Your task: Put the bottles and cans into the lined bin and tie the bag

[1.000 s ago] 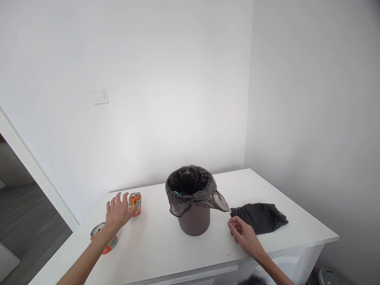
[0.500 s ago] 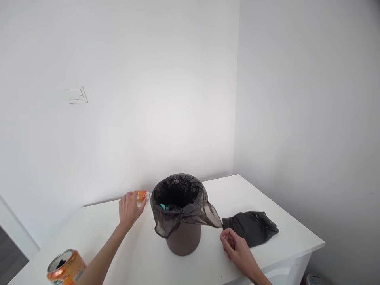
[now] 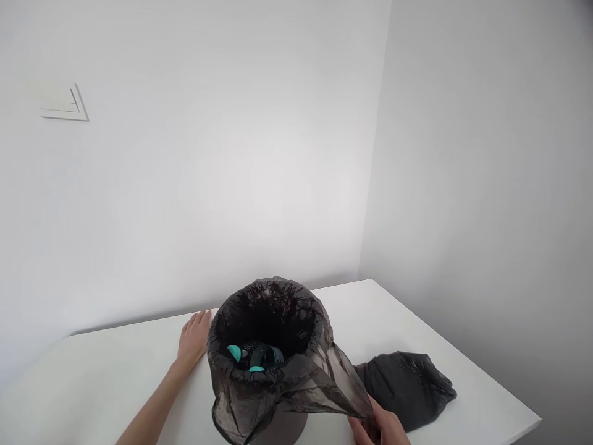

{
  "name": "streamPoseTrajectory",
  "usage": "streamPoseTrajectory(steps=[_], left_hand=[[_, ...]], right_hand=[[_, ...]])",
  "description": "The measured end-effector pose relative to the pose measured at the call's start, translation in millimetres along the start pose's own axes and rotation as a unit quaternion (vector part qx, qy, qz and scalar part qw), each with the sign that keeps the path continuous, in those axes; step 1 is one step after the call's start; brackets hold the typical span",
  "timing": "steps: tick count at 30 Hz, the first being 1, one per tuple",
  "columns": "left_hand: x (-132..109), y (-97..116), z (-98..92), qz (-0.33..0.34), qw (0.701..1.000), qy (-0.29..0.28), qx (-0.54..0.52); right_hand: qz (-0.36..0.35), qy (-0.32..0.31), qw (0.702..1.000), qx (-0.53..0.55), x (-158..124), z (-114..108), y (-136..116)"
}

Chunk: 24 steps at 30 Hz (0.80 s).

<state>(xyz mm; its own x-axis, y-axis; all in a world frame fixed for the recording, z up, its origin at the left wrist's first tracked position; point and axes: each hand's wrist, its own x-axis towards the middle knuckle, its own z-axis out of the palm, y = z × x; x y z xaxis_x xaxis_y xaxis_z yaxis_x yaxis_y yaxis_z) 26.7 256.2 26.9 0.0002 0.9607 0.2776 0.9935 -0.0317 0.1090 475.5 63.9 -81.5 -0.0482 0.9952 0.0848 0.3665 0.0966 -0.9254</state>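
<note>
The orange can is now out of sight: at nine o'clock of the bin (image 3: 283,429), my left hand (image 3: 193,339) lies fingers together, its hold unseen. At four, my right hand (image 3: 382,426) curls at the black liner's (image 3: 303,378) corner; I cannot tell whether it pinches.

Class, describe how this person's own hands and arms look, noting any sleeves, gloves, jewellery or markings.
The left hand is bare, with no glove or bracelet in sight; the slim left forearm shows no sleeve, watch or marking. The right hand wears no glove either. The picture's bottom edge cuts off the right arm, so any sleeve there cannot be told.
</note>
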Motion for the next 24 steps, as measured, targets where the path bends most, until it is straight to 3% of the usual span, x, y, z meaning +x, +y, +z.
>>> streamPoseTrajectory(steps=[12, 15, 24], left_hand=[[-41, 14, -11.3, -0.011, 0.998, -0.032, 0.055], [-46, 15, -12.9, -0.012, 0.997, -0.041, 0.060], [-48, 14, -11.4, -0.012, 0.997, -0.044, 0.066]], right_hand=[[-0.041, 0.039, 0.998, 0.027, -12, 6, -30], [-0.040, 0.013, 0.999, 0.027, -14, 4, -32], [-0.040, 0.039, 0.998, 0.043, -16, 4, -39]])
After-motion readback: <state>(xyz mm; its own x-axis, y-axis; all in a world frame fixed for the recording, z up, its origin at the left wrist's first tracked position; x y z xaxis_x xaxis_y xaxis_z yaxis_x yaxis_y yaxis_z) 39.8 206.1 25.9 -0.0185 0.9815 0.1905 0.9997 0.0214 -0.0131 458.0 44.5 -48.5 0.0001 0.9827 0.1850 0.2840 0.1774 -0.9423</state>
